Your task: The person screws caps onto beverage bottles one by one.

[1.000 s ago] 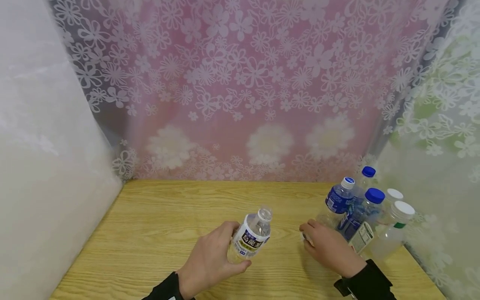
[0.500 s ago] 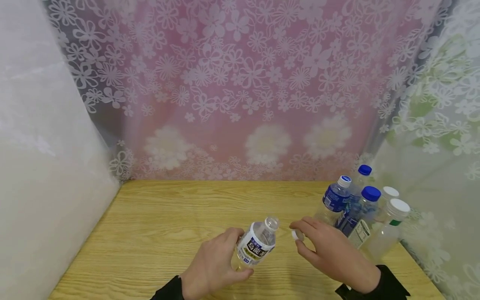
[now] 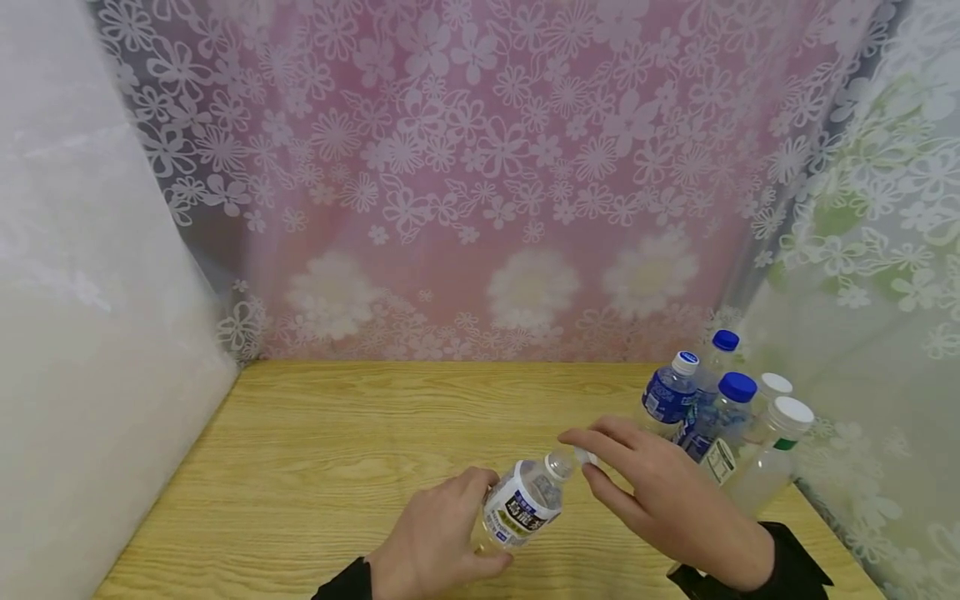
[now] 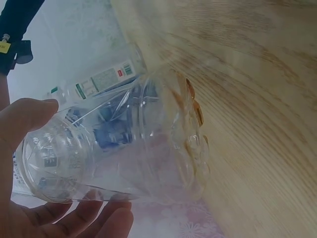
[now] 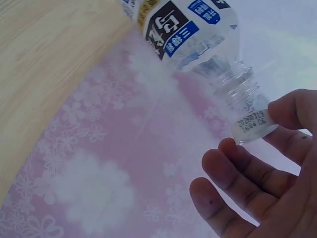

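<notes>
A wooden table (image 3: 315,467) with pale grain carries everything, and patterned sheets close it in at the back and on both sides. A cluster of plastic bottles (image 3: 720,417) stands upright at its far right corner, packed close together. Three have blue caps (image 3: 738,386) and two have white caps (image 3: 792,411).

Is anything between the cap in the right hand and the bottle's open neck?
Nothing visible. The right hand pinches the white cap just beside the open neck of the bottle, which the left hand grips.
</notes>
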A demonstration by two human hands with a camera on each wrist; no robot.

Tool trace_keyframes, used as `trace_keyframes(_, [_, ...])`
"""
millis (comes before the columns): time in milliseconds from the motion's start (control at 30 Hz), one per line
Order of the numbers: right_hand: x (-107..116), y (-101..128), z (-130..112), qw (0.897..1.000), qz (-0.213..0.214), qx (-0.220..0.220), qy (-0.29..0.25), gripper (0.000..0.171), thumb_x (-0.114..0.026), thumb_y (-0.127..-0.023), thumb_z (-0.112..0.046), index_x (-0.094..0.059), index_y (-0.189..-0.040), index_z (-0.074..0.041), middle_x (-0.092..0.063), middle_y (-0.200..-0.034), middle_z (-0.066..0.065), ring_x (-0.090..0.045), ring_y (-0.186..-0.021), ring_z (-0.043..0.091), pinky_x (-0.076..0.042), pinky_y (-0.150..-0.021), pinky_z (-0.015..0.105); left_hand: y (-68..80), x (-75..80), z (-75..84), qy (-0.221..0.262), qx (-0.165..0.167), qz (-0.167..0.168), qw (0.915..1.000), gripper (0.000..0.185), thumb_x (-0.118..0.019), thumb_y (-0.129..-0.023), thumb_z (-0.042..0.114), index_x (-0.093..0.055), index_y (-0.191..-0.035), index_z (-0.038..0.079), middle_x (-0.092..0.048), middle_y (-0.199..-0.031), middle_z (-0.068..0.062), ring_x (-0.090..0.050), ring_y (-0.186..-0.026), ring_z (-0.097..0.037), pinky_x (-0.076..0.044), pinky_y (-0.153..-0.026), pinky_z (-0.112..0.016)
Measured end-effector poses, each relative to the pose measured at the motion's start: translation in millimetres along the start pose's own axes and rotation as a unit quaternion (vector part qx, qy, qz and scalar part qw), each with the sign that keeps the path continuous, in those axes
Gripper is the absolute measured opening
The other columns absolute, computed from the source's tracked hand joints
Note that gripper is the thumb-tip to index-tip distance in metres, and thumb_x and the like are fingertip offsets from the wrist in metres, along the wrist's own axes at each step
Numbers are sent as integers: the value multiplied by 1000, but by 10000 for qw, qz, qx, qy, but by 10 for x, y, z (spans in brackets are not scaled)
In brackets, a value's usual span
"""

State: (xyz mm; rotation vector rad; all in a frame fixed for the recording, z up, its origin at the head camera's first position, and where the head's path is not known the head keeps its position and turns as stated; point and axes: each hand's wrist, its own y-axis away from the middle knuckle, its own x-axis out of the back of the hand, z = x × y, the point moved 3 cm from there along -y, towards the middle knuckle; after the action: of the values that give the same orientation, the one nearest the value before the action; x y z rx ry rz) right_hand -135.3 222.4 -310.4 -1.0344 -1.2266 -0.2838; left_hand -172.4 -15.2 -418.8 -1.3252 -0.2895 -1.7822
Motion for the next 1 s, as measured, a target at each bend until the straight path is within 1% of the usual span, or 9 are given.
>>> trace_keyframes(133, [37, -30, -57, 9995, 181, 185, -181, 46, -73, -92, -18, -60, -134, -31, -61, -117, -15, -58, -91, 0, -53, -73, 23, -19, -9, 13, 153, -30, -184, 9997, 68, -79, -78, 58, -51, -128, 19, -63, -108, 10, -60, -88, 2, -49, -66, -20])
trace_keyframes(200, [40, -40, -83, 9992, 251, 251, -188, 44, -74, -92, -20, -60, -133, -28, -61, -119, -14, -60, -95, 2, -55, -76, 23, -26, -13, 23, 188, -52, -244, 9995, 69, -78, -78, 60, -50, -128, 20, -63, -109, 10, -60, -88, 2, -49, -66, -20])
trace_keyframes(333, [28, -55, -121, 9990, 257, 214, -295, 41, -74, -92, -24, -59, -130, -24, -62, -121, -12, -62, -103, 4, -57, -84, 27, -25, -13, 42, 174, -104, -233, 9995, 70, -78, -79, 60, -50, -128, 20, -62, -108, 10, -59, -87, 3, -49, -65, -19])
trace_keyframes(433, [33, -60, -140, 9984, 307, 135, -444, 39, -76, -91, -22, -58, -125, -22, -62, -116, -14, -62, -98, 2, -58, -82, 27, -26, -7, 53, 172, -100, -238, 9995, 70, -78, -79, 60, -50, -128, 20, -62, -108, 11, -58, -87, 3, -48, -65, -19])
trace_keyframes(533, [39, -56, -144, 9979, 337, 93, -546, 38, -77, -89, -21, -57, -121, -21, -60, -111, -16, -59, -92, 0, -57, -79, 24, -27, -2, 61, 213, -47, -291, 9993, 71, -78, -78, 62, -50, -128, 21, -62, -108, 11, -59, -87, 3, -48, -64, -20])
trace_keyframes(667, [34, -43, -142, 9974, 339, 150, -611, 37, -77, -89, -22, -55, -119, -21, -58, -107, -18, -56, -89, -1, -55, -79, 23, -26, 5, 57, 293, 3, -335, 9990, 72, -77, -78, 64, -50, -129, 21, -62, -108, 12, -59, -87, 3, -48, -64, -20])
trace_keyframes(767, [27, -35, -135, 9972, 410, 130, -616, 37, -79, -88, -22, -57, -118, -20, -60, -106, -17, -58, -88, -1, -56, -77, 24, -24, 8, 50, 355, 8, -338, 9988, 71, -77, -79, 63, -50, -129, 21, -62, -107, 12, -60, -87, 3, -49, -65, -20])
trace_keyframes(867, [22, -28, -125, 9974, 420, 62, -576, 40, -78, -88, -22, -58, -123, -21, -64, -112, -15, -62, -93, 1, -58, -78, 26, -18, 10, 47, 359, -52, -249, 9990, 70, -77, -79, 62, -50, -130, 21, -62, -107, 12, -61, -88, 2, -49, -66, -20])
trace_keyframes(1000, [24, -15, -119, 9982, 280, 77, -526, 51, -76, -90, -21, -56, -137, -26, -67, -124, -12, -67, -106, 6, -58, -82, 29, -9, 14, 48, 337, -176, -96, 9992, 68, -76, -80, 61, -51, -129, 20, -62, -106, 12, -60, -87, 2, -48, -65, -19])
